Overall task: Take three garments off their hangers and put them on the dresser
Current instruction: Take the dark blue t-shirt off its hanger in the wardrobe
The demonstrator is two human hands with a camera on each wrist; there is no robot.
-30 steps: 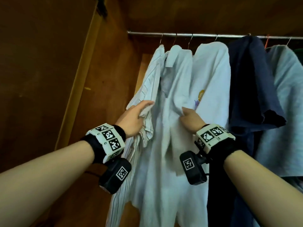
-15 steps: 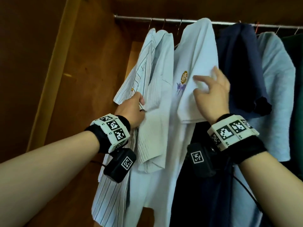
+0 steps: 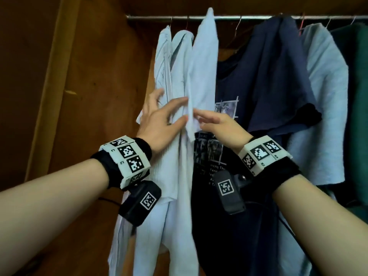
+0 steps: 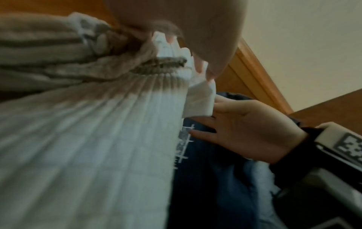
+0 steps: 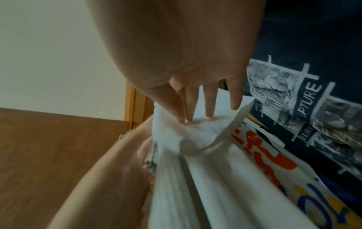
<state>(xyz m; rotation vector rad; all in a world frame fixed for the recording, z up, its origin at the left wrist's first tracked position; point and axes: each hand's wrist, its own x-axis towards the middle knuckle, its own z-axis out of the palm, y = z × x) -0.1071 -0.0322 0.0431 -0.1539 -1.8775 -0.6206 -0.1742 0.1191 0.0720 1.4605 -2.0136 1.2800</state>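
Note:
Three white garments hang at the left end of the rail (image 3: pixel 249 17): a striped shirt (image 3: pixel 162 62), a second white shirt (image 3: pixel 180 76) and a white T-shirt (image 3: pixel 205 56), bunched together edge-on. My left hand (image 3: pixel 159 124) lies spread on the two shirts, fingers straight, cloth bulging between them. My right hand (image 3: pixel 219 126) reaches in from the right, its straight fingers (image 5: pixel 209 100) touching the T-shirt's sleeve hem (image 5: pixel 197 139). From the left wrist, the right hand (image 4: pixel 250 131) shows palm open behind that sleeve (image 4: pixel 199 100). The dresser is out of view.
Right of the white garments hang a navy printed T-shirt (image 3: pixel 268 76), a light blue shirt (image 3: pixel 326 100) and a dark green garment (image 3: pixel 358 96). The wardrobe's wooden side wall (image 3: pixel 103 86) stands close on the left.
My left hand has let go of the striped shirt and spread flat. My right hand dropped from the T-shirt's chest to its sleeve hem. The white garments swung left, baring the navy print.

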